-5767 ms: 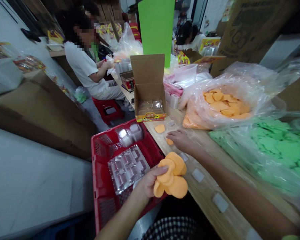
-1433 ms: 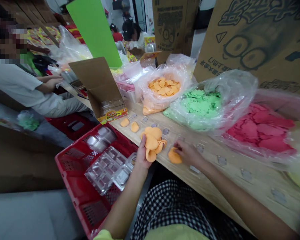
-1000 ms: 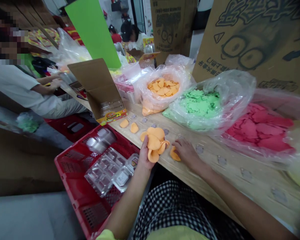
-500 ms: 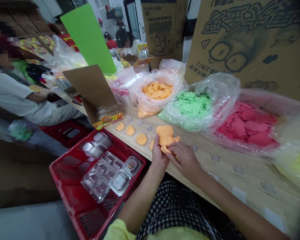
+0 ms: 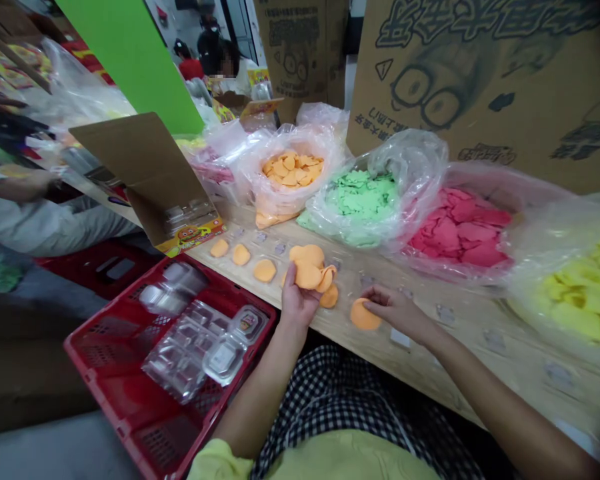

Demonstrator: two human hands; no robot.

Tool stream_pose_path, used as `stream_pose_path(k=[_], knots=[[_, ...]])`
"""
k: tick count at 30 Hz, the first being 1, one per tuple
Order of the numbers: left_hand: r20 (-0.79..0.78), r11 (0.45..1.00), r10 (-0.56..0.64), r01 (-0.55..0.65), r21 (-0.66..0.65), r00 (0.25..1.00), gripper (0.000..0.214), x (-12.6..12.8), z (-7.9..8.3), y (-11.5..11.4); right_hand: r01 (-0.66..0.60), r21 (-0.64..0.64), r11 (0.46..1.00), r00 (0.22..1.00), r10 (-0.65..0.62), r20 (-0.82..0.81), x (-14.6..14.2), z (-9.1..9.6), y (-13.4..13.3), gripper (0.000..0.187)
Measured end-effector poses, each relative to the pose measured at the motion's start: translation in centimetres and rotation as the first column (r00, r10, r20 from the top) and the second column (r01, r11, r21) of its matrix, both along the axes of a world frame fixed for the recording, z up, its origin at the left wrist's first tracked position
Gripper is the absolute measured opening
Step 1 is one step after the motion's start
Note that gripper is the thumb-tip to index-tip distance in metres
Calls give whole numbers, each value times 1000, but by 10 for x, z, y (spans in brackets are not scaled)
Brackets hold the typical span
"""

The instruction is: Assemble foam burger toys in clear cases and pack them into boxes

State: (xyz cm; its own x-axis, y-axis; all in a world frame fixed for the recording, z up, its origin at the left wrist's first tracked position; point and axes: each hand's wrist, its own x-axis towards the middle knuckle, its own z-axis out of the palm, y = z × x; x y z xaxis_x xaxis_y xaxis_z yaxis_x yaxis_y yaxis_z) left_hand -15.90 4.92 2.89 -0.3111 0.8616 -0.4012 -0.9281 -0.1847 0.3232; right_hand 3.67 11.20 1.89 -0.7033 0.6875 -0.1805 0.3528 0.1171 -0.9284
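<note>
Parting from the left hand (image 5: 296,303), the right hand (image 5: 397,312) now pinches one orange disc (image 5: 365,315) down on the wooden table (image 5: 480,347), extending the laid row (image 5: 264,270); left hand still clutches the fanned orange stack (image 5: 307,270) at the table edge

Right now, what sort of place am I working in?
Probably a small packing workshop: open bags of orange pieces, green pieces and red pieces line the wooden bench, a red crate holds clear blister trays, big printed cartons stand behind, and another person works further along.
</note>
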Motion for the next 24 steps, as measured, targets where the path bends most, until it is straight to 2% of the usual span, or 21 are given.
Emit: stream_pose_path(k=[2, 4, 6, 8, 10, 12, 14, 16, 18, 20, 24], knots=[[5, 1000, -28, 28, 13, 1000, 40, 1, 0, -2, -7, 91, 996, 998, 1, 66, -1, -10, -2, 18], [10, 999, -42, 42, 15, 999, 41, 0, -2, -3, -34, 305, 952, 986, -17, 163, -1, -16, -3, 16], [9, 999, -46, 46, 15, 999, 42, 0, -4, -4, -83, 518, 851, 967, -57, 249, -3, -19, -5, 13], [5, 999, -49, 49, 23, 999, 42, 0, -5, -4, -139, 651, 746, 948, -91, 306, -4, -21, -7, 10], [6, 998, -59, 59, 33, 998, 42, 1, -5, -4, -183, 719, 670, 929, -120, 349, -6, -22, -9, 8], [9, 997, -74, 73, 39, 997, 41, 3, -5, -4, -193, 754, 627, 918, -156, 365, -6, -20, -10, 9], [6, 995, -89, 88, 44, 996, 42, 5, -3, -4, -172, 765, 620, 918, -182, 353, -4, -16, -11, 7], [2, 994, -103, 103, 44, 995, 42, 7, -2, -4, -174, 734, 656, 927, -142, 346, 0, -10, -12, 4], [2, 991, -122, 122, 50, 993, 43, 8, -2, -4, -227, 678, 699, 927, -58, 371, 4, -6, -14, 8], [6, 988, -143, 142, 63, 990, 45, 10, -1, -4, -282, 633, 721, 914, 1, 406, 4, -6, -16, 9], [17, 982, -179, 178, 62, 984, 46, 16, 1, -3, -290, 615, 733, 899, -11, 437, 0, -11, -20, 6]])
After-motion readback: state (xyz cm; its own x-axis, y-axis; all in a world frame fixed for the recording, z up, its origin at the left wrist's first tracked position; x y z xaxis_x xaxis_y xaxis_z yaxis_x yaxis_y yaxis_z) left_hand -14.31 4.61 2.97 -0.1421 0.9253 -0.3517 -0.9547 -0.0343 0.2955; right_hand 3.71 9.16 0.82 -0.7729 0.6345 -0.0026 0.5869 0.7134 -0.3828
